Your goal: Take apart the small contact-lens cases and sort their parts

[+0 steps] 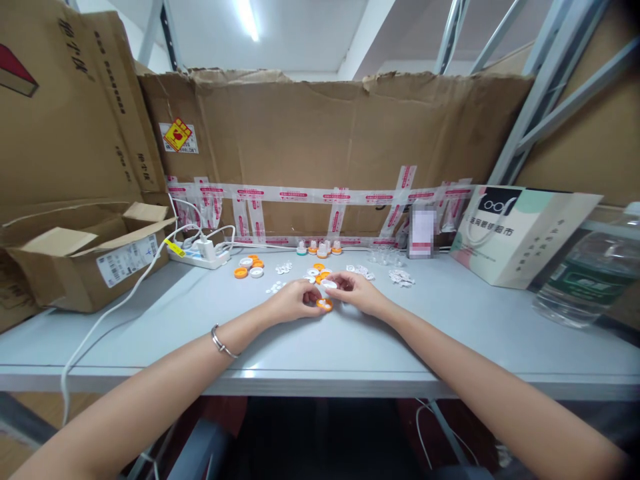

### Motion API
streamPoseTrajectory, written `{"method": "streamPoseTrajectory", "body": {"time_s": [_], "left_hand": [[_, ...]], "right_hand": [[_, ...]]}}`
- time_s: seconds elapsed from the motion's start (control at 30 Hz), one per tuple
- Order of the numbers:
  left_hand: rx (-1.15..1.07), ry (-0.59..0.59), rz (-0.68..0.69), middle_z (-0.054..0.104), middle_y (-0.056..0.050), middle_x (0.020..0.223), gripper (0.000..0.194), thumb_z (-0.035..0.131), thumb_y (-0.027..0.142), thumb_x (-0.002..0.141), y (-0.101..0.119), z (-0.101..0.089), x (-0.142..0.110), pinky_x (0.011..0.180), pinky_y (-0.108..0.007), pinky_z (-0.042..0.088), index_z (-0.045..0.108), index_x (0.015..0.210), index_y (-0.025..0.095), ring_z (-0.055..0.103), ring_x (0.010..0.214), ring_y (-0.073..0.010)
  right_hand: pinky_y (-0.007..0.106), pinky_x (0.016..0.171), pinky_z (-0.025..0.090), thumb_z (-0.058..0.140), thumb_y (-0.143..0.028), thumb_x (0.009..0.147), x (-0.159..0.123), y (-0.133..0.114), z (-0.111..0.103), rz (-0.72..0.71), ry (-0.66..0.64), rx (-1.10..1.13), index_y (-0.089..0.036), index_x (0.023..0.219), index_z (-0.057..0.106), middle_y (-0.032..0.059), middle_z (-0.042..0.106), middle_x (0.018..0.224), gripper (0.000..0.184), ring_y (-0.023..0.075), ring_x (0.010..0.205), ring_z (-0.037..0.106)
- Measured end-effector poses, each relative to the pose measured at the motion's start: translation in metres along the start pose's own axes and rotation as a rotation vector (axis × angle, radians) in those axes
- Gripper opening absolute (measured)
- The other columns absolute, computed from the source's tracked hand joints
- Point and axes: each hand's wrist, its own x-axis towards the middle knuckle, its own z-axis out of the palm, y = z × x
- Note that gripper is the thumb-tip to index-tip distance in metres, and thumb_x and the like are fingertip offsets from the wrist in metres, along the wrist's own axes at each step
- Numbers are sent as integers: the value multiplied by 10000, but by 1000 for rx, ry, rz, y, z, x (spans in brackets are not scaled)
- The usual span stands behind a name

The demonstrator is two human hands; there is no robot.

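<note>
My left hand (294, 301) rests on the grey table (350, 347) with its fingers curled round a small orange ring cap (325, 305). My right hand (357, 291) lies close beside it, fingers pinched on a small white round piece (329, 284). Just behind the hands lie several loose orange and white caps (318, 271). More orange and white caps (249, 267) sit to the left of them. A row of small upright assembled pieces (319, 249) stands against the cardboard wall.
A white power strip (200, 255) with cables lies at the back left beside an open cardboard box (85, 257). A printed box (520, 230) and a water bottle (587, 277) stand at the right. Small white parts (401, 277) lie right of the hands.
</note>
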Motion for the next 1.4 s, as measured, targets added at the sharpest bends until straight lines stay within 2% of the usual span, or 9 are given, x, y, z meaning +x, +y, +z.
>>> {"method": "streamPoseTrajectory", "body": {"time_s": [0.2,0.47,0.63,0.73,0.8,0.97,1.17,1.33,1.4], "left_hand": [[-20,241,155,599,-52,994,324,550,286,777,4,-9,2,727,-253,449,520,1087,199,568,829,-133],[142,243,244,615,-41,913,106,496,182,804,-3,-24,10,789,-245,430,597,836,170,566,849,-132],[538,469,-193,613,-74,869,115,494,186,770,-46,-98,-5,766,-274,419,597,795,140,559,837,-182],[732,280,-708,619,-101,857,144,520,242,737,-79,-140,-30,683,-298,423,601,808,146,565,814,-232],[735,179,-818,625,-115,751,91,594,210,655,-95,-152,-42,622,-305,418,610,691,128,576,744,-260],[701,32,-836,610,-75,605,52,620,150,594,-107,-135,-37,570,-256,403,586,594,110,575,645,-219],[701,41,-716,630,-61,724,78,564,116,628,-104,-121,-25,626,-243,415,611,690,111,571,729,-209],[725,180,-617,613,-119,913,198,491,185,726,-67,-115,-21,695,-301,417,604,879,130,552,838,-240],[637,213,-387,614,-84,868,175,461,208,765,-40,-97,-13,728,-276,407,617,819,150,551,818,-199]], "right_hand": [[213,508,355,609,-419,658,-3,-6,0,-29,43,45,-138,976,587,-28,512,610,424,88,533,443],[235,574,407,648,-387,646,2,4,-1,-35,0,215,-171,1099,520,-2,568,723,518,98,604,501],[249,599,421,624,-411,668,2,9,-4,13,43,101,-167,1067,535,8,563,727,476,99,606,493],[248,602,411,618,-424,668,0,8,-4,17,12,38,-159,1010,562,8,557,724,437,97,607,482],[244,599,401,631,-442,648,-1,8,-4,9,-23,1,-156,970,575,6,546,725,435,97,615,475],[232,570,379,678,-475,574,-4,9,-6,7,-152,-58,-162,975,561,5,516,759,522,97,621,451],[234,629,376,681,-435,580,-6,8,-5,-86,-204,-166,-178,955,576,13,515,813,466,113,695,452],[226,608,360,634,-419,639,-7,5,-3,-120,-200,-208,-181,892,611,13,528,787,348,110,676,443],[221,587,353,633,-420,636,-6,5,-1,-113,-184,-204,-174,861,615,10,530,765,334,105,653,430]]}}
